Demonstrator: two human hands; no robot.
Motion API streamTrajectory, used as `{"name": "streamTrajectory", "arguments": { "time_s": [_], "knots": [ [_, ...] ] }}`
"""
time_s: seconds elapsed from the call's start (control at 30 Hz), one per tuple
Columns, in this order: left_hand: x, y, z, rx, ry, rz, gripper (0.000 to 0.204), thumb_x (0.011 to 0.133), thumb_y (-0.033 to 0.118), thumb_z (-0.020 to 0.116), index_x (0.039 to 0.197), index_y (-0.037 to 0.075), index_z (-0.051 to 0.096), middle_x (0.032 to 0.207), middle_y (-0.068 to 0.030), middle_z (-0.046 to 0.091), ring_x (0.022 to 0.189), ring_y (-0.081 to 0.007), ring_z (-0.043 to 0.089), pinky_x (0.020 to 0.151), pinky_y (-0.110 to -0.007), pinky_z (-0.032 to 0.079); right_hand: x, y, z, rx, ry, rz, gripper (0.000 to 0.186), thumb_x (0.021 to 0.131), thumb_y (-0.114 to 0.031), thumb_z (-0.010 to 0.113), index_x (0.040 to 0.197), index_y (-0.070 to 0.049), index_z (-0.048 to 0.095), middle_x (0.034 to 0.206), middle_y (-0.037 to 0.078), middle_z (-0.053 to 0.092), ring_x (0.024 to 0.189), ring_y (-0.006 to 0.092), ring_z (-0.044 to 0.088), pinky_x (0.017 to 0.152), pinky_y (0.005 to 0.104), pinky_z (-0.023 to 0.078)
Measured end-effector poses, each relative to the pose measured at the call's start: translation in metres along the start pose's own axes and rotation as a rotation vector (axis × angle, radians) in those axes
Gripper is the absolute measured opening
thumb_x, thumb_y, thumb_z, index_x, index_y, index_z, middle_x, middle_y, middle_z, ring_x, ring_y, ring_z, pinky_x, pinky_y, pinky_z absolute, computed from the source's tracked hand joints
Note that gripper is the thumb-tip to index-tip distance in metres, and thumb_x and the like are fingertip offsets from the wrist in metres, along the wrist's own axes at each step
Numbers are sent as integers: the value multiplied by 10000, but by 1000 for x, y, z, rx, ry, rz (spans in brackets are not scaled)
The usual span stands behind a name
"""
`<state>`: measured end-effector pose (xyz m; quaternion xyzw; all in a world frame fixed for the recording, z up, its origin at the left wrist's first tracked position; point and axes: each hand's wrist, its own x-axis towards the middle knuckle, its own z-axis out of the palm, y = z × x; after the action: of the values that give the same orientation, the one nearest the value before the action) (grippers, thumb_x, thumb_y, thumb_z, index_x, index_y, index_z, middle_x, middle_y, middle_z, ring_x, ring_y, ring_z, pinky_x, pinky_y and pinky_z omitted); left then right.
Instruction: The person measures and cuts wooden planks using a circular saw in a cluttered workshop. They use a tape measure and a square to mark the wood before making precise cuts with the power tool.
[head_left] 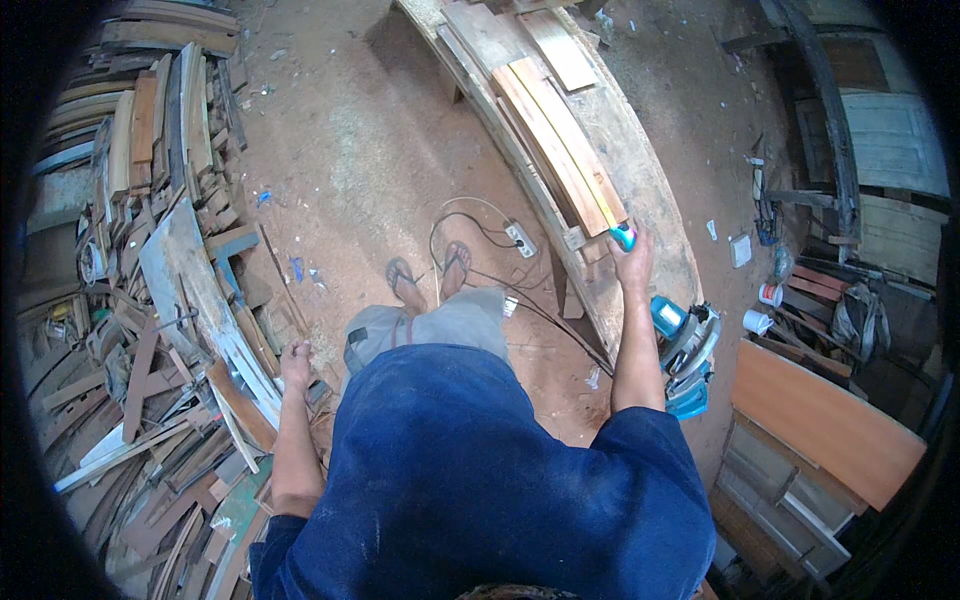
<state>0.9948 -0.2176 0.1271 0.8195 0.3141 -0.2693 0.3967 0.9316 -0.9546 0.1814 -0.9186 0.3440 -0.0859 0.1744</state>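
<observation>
My right hand [632, 258] is closed around a teal and pink tape measure [623, 237] at the near end of a wooden board [545, 140]. Its yellow tape [572, 136] runs out lengthwise along the board's top. The board lies on a long wooden workbench [655, 190], beside other planks. Close to my right forearm, a teal circular saw [685, 350] rests at the bench's near end. My left hand [296, 365] hangs low on the left, near the scrap wood, its fingers loosely curled and nothing visible in them.
Piled scrap wood [150, 400] fills the left side. A white power strip [520, 239] and dark cords lie on the dirt floor near my feet. Another plank [558, 48] lies farther along the bench. At right are an orange-brown panel [825, 425] and white buckets [757, 322].
</observation>
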Motion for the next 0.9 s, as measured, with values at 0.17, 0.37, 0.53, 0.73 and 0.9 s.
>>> {"name": "streamTrajectory", "arguments": {
  "time_s": [0.17,0.37,0.53,0.73,0.9],
  "knots": [
    [20,-22,-1,69,-6,130,379,964,258,651,1237,-6,639,1012,-93,691,925,-188,657,833,-336,532,5,14,16,-52,-29,11,670,786,-307,853,1338,-22,600,1416,259,523,1322,409,479,1119,477,370],
    [43,9,-41,245,104,141,430,907,361,687,1180,29,698,1087,-170,746,999,-260,711,919,-368,547,-31,-47,1,-180,184,-75,768,882,-386,783,1443,32,468,1440,306,475,1349,458,446,1136,501,376],
    [129,-108,-132,119,402,-17,399,896,352,662,1162,60,719,1120,-179,738,1061,-328,701,932,-420,540,-68,-146,22,-139,-25,-261,753,898,-398,769,1429,49,477,1399,303,505,1313,457,464,1129,516,362],
    [233,-135,-253,235,545,-212,423,912,362,655,1220,75,696,1197,-170,714,1142,-349,662,977,-448,520,-121,-214,39,-41,-254,-143,630,920,-265,764,1430,-1,505,1339,221,578,1193,360,582,994,431,487],
    [304,-192,-322,453,673,-316,493,913,403,678,1192,-3,671,1164,-277,683,1168,-411,637,1005,-496,504,-168,-281,70,-325,-418,-171,617,900,-294,783,1397,-14,547,1166,179,642,1009,306,642,919,384,512]
  ]
}}
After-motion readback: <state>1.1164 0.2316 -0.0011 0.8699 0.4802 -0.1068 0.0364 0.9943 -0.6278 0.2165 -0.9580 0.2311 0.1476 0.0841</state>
